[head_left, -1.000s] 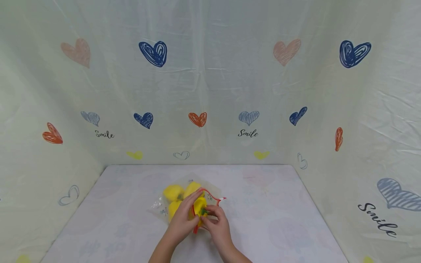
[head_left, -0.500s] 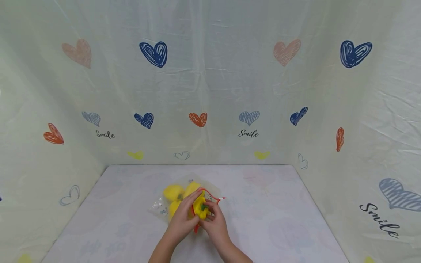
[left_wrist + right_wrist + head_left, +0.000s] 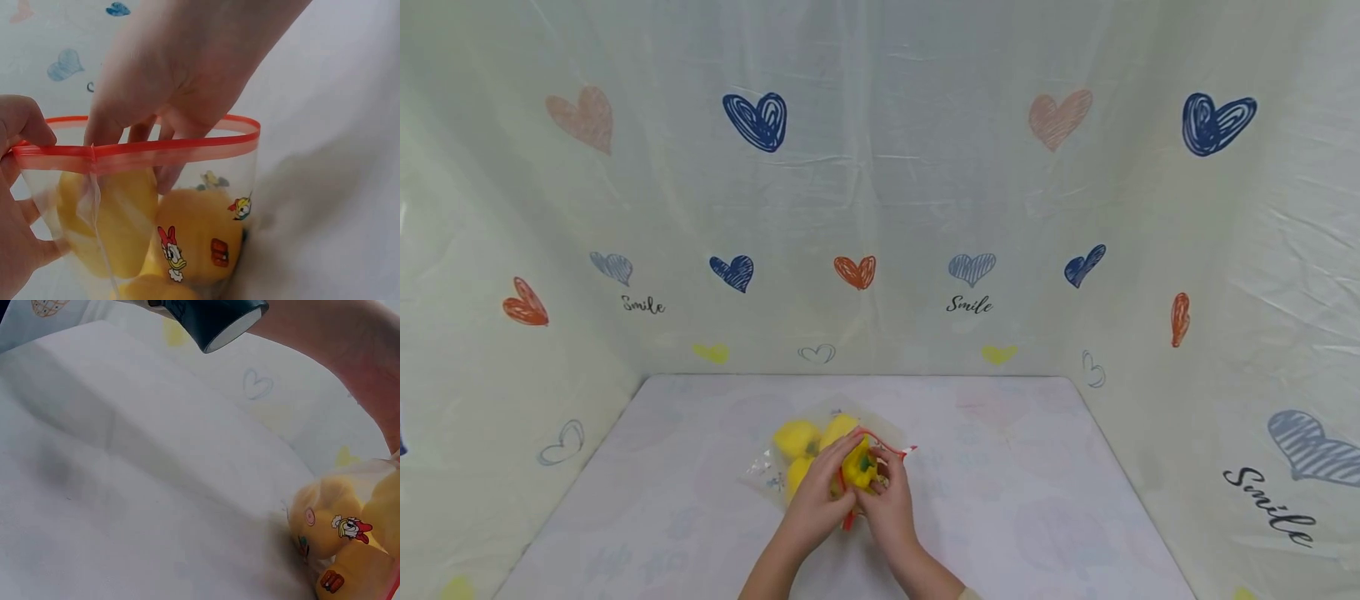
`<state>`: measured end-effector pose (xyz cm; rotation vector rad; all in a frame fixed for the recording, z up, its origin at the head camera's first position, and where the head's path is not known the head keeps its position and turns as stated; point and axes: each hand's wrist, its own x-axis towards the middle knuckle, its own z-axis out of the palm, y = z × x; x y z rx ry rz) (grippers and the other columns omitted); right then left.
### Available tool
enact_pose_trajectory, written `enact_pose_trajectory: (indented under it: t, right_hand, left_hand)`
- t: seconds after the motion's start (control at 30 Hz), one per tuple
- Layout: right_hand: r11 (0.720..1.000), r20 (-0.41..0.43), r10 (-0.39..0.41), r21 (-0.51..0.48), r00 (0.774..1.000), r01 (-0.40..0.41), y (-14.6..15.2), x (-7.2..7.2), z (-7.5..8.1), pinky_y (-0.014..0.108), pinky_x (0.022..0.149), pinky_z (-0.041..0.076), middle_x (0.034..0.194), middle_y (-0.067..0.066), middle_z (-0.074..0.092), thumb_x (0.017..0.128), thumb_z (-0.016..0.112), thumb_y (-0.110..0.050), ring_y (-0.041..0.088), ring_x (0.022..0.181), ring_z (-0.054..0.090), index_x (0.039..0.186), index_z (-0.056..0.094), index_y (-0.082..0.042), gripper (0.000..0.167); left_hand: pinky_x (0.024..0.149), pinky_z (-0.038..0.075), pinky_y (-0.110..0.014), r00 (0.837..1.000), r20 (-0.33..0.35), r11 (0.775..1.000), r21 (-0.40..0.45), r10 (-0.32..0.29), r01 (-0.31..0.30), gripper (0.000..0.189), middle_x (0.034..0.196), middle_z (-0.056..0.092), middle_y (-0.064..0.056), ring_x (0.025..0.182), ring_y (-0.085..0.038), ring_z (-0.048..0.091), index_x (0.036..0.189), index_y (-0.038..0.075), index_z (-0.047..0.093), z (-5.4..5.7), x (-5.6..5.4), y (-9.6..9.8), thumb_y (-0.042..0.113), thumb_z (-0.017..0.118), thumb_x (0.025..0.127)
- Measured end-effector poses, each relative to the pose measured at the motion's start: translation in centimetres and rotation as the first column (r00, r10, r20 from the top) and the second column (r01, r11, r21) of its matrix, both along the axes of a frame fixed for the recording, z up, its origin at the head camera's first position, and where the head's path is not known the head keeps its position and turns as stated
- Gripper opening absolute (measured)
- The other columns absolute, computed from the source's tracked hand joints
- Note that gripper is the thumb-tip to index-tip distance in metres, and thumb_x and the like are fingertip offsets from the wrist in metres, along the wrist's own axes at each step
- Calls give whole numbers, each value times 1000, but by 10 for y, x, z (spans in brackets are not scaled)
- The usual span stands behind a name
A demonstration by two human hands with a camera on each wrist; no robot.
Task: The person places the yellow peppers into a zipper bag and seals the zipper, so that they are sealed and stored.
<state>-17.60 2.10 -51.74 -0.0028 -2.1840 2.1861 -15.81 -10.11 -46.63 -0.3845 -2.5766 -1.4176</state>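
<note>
A clear zip bag with a red rim and cartoon prints lies on the table, several yellow bell peppers inside. My left hand grips the bag's mouth, thumb over the red rim in the left wrist view. My right hand holds a yellow bell pepper with a green stem at the opening. From above, the right hand's fingers reach inside the rim beside the pepper there. In the right wrist view, peppers show through the plastic; both hands are mostly out of that frame.
The white table spreads around the bag, bounded by hanging sheets printed with hearts behind and at both sides. A dark device beside a forearm appears at the top of the right wrist view.
My right hand has shifted slightly up and turned the held pepper, its stem moving upward. The left hand keeps its grip on the bag in about the same place.
</note>
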Motion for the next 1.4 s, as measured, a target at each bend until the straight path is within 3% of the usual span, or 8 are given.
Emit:
enact_pose_trajectory:
  t: [0.4,0.67,0.8,1.1,1.4]
  right_hand:
    - [992,-71,-48,111,996,56,-6,-11,-2,43,96,48,132,8,53,78,77,-1,35,123,51,125,53,-10,54]
    - [982,-102,-60,173,993,78,-5,-15,-3,39,90,51,122,7,55,78,82,-14,26,107,55,125,57,-9,53]
    - [981,-84,-37,187,996,52,-2,-14,-1,41,92,51,123,7,55,80,81,-15,24,106,55,127,57,-10,53]
    - [990,-49,64,128,997,-57,9,-5,-3,47,102,42,138,9,51,86,75,-14,31,122,51,137,52,-6,57]
    - [982,-8,90,168,996,-88,25,5,0,47,97,46,130,10,57,85,77,-20,33,117,53,131,57,-7,52]
  left_hand:
    - [107,36,-49,1000,-15,1000,-9,4,-4,77,148,43,10,136,-22,39,141,24,52,1,-1,0,-10,65,74]
    - [108,34,-49,1000,-14,1000,1,-14,14,76,147,44,9,137,-22,37,140,21,53,1,0,0,-12,62,72]
    - [106,36,-50,1000,-5,1000,6,-17,17,78,148,43,9,138,-24,37,141,22,52,1,1,1,-13,61,71]
    - [102,41,-46,1000,3,1000,4,-12,12,77,149,43,5,136,-25,39,142,20,51,1,1,-1,-12,63,73]
    - [102,40,-48,999,40,1000,5,-9,8,78,150,41,3,137,-27,38,143,19,50,0,1,-2,-14,62,74]
